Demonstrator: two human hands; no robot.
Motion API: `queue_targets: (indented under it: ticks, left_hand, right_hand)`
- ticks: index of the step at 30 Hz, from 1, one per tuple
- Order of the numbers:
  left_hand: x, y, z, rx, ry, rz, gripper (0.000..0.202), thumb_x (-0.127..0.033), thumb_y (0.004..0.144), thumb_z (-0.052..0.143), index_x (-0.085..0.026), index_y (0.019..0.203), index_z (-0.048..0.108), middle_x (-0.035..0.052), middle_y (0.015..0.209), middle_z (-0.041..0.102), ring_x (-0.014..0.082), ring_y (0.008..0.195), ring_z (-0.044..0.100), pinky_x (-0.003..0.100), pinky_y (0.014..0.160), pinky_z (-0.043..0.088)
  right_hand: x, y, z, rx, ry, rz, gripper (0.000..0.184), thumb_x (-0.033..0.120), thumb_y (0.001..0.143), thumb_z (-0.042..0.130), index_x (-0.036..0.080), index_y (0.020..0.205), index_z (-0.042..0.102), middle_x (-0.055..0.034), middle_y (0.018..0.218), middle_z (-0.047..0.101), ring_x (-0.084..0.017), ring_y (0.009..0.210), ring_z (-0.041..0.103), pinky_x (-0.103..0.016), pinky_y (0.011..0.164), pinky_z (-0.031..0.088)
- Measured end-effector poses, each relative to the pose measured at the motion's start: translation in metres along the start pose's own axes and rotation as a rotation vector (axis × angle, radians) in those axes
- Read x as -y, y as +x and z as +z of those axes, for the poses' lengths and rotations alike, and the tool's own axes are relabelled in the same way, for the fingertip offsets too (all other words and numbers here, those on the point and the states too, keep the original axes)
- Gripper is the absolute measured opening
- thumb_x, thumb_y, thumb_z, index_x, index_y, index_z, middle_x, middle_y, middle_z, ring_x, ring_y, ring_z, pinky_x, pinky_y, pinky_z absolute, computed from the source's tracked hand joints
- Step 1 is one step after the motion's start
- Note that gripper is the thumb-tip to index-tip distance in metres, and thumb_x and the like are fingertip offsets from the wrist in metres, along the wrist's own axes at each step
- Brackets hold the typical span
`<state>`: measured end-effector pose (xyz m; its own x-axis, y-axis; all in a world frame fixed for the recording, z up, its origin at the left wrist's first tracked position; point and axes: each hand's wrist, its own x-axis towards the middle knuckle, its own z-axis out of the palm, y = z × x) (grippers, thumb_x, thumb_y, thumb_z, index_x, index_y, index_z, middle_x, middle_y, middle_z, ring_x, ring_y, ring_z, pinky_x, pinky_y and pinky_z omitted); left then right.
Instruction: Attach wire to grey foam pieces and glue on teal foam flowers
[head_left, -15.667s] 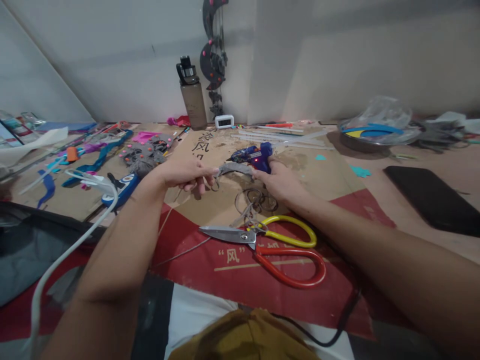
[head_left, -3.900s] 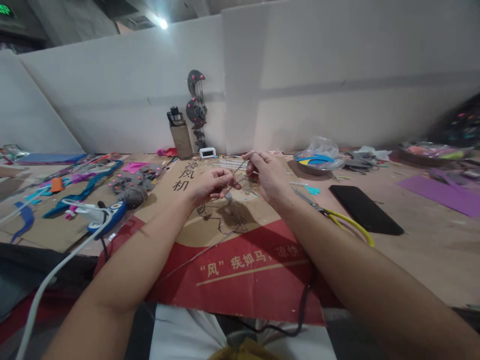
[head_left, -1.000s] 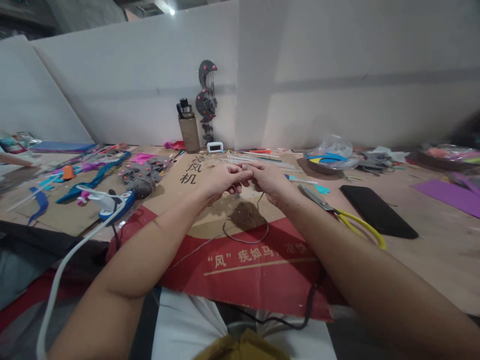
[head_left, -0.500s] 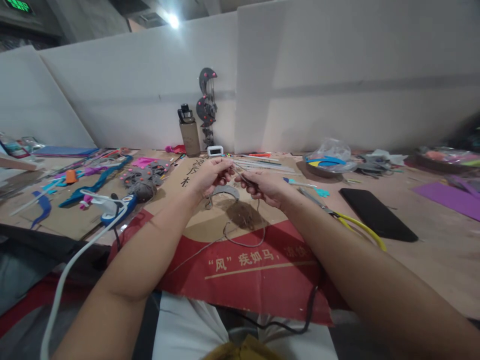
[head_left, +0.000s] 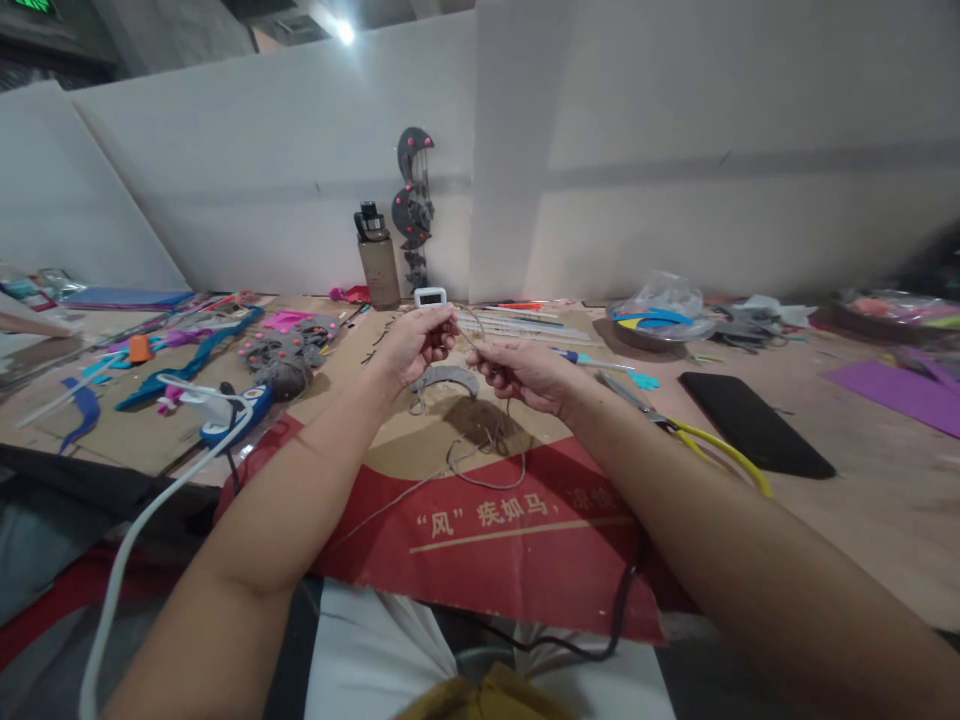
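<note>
My left hand [head_left: 421, 345] pinches a thin grey yarn [head_left: 480, 325] between thumb and finger. A little to the right, my right hand [head_left: 521, 372] is closed on the same yarn, which arcs up across the gap between the hands. From there the yarn trails down in a loose loop over a red and tan cardboard sheet [head_left: 525, 570]. Below and between the hands lies a grey crescent-shaped piece [head_left: 448, 378] on the cardboard. Whether the right fingers also hold something else is too small to tell.
Scissors with yellow handles [head_left: 720, 458] and a black phone [head_left: 754, 424] lie right of my right arm. A blue glue gun [head_left: 236, 415] with a white cord is at the left. Behind stand a bottle [head_left: 379, 265] and a small white timer [head_left: 430, 297]. A grey yarn ball [head_left: 287, 378] sits left.
My hands have drawn slightly apart, the left one shifting left. More yarn now shows in an arc between them.
</note>
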<state>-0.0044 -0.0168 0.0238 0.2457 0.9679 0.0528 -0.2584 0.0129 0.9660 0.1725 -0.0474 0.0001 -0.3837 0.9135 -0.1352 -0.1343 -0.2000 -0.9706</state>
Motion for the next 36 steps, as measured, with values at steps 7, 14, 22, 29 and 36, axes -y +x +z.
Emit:
queue_targets:
  ticks: [7,14,22,29,36]
  left_hand:
    - [-0.007,-0.001,-0.001,0.007,-0.179,-0.005,0.017,-0.025,0.087,0.06,-0.013,0.075,0.058,0.0018,0.07,0.066,0.0026,0.048,0.053,0.012,0.04,0.036]
    - [-0.008,0.002,-0.006,-0.016,-0.238,-0.014,0.016,-0.025,0.088,0.06,-0.013,0.078,0.057,-0.0032,0.06,0.058,0.0014,0.043,0.049,0.011,0.039,0.035]
    - [-0.007,0.005,-0.009,0.021,-0.258,-0.015,0.017,-0.028,0.088,0.061,-0.014,0.079,0.056,-0.006,0.056,0.051,0.0005,0.04,0.043,0.011,0.037,0.03]
    - [-0.007,0.003,-0.008,0.021,-0.152,0.021,0.018,-0.03,0.086,0.063,-0.014,0.08,0.057,-0.0078,0.052,0.044,0.0001,0.036,0.035,0.012,0.035,0.024]
    - [-0.002,-0.007,0.004,0.101,0.088,0.005,0.019,-0.032,0.087,0.06,-0.013,0.081,0.06,-0.0054,0.052,0.048,0.0015,0.036,0.037,0.013,0.035,0.024]
  right_hand:
    - [-0.005,0.003,-0.001,0.001,-0.019,-0.024,0.016,0.023,0.088,0.059,0.015,0.076,0.067,0.0028,0.059,0.05,-0.004,0.047,0.037,-0.016,0.041,0.028]
    - [-0.003,0.002,0.0,-0.037,-0.016,-0.004,0.021,0.02,0.091,0.053,0.013,0.077,0.067,0.001,0.062,0.053,-0.004,0.046,0.037,-0.015,0.038,0.025]
    - [-0.003,0.0,0.002,-0.023,-0.03,-0.004,0.025,0.023,0.092,0.049,0.014,0.078,0.067,0.0026,0.06,0.047,-0.004,0.044,0.03,-0.016,0.037,0.018]
    - [-0.01,0.007,-0.004,-0.064,-0.223,-0.073,0.02,0.026,0.085,0.055,0.016,0.077,0.07,-0.0006,0.065,0.055,-0.008,0.053,0.04,-0.021,0.048,0.031]
    - [-0.011,0.017,-0.006,-0.357,-0.359,-0.518,0.024,0.04,0.082,0.057,0.02,0.088,0.068,-0.0024,0.086,0.067,-0.016,0.08,0.055,-0.033,0.08,0.042]
